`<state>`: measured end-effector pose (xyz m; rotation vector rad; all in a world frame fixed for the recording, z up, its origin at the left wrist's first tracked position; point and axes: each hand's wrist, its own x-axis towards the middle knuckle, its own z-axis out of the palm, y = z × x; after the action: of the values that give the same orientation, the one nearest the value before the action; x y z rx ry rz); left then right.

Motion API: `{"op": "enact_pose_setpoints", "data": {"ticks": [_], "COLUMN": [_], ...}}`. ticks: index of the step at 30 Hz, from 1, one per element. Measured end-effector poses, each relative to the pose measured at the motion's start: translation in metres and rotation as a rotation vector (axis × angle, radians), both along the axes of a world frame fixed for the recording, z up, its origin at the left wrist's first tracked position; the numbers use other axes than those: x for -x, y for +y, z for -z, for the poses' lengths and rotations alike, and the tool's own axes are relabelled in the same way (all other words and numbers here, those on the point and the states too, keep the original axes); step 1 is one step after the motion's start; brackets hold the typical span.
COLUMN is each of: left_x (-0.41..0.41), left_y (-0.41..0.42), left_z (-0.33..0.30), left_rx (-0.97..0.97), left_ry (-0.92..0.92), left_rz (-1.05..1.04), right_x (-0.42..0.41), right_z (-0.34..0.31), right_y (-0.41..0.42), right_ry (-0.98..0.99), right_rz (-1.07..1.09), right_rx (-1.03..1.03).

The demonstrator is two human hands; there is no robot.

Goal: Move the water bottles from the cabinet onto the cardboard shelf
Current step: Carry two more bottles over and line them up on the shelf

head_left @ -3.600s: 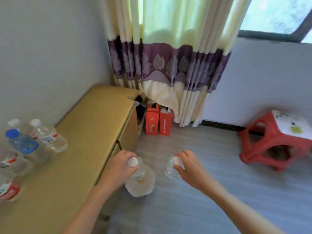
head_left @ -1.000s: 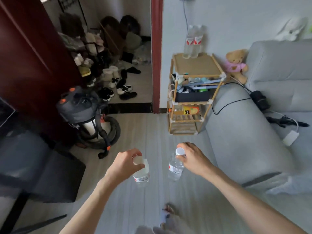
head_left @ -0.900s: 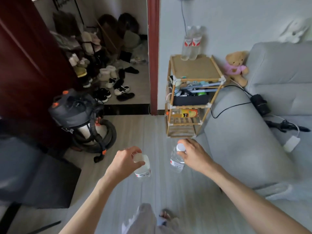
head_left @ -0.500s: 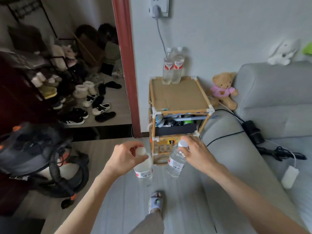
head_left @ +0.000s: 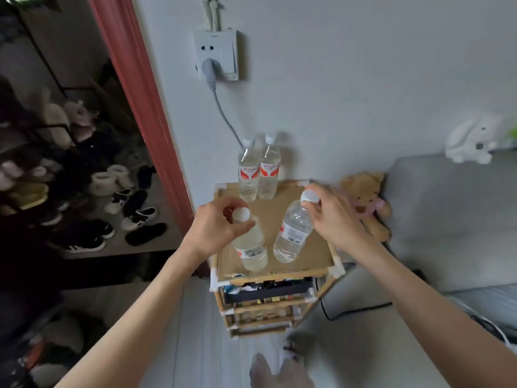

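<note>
1. Gripping by the neck just under its white cap, the left hand point(head_left: 215, 229) holds a water bottle point(head_left: 251, 249) over the front left part of the cardboard shelf point(head_left: 313, 259); whether its base touches the top cannot be told.
2. The right hand point(head_left: 331, 217) pinches the cap of a second bottle point(head_left: 292, 233), tilted, over the shelf top's middle, towards its right edge.
3. Two red-labelled bottles point(head_left: 258, 170) stand upright, touching each other, at the shelf's back edge against the wall.
4. A grey cable point(head_left: 223, 113) hangs from the wall socket point(head_left: 216, 54) down behind them.
5. A teddy bear point(head_left: 365, 204) sits just right of the shelf, against the grey sofa point(head_left: 447, 214), partly hidden by the right hand.
6. Shoes point(head_left: 140, 214) lie beyond the red door frame point(head_left: 140, 88) on the left.
7. Cluttered lower tiers point(head_left: 265, 292) show beneath the shelf top.
</note>
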<state>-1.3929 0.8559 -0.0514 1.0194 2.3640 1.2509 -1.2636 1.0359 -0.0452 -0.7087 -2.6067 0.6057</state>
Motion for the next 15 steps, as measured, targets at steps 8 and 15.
{"op": "enact_pose_setpoints", "data": {"ticks": [8, 15], "left_x": [0.044, 0.080], "left_y": [0.101, 0.148], "left_z": [0.014, 0.011], "left_rx": [0.091, 0.168], "left_ry": [-0.006, 0.011], "left_rz": [-0.182, -0.231], "right_x": [0.076, 0.131], "right_z": [0.016, 0.022], "right_y": [0.121, 0.181], "right_ry": [-0.163, -0.204], "right_rz": [-0.108, -0.209], "right_rx": [0.040, 0.082]}}
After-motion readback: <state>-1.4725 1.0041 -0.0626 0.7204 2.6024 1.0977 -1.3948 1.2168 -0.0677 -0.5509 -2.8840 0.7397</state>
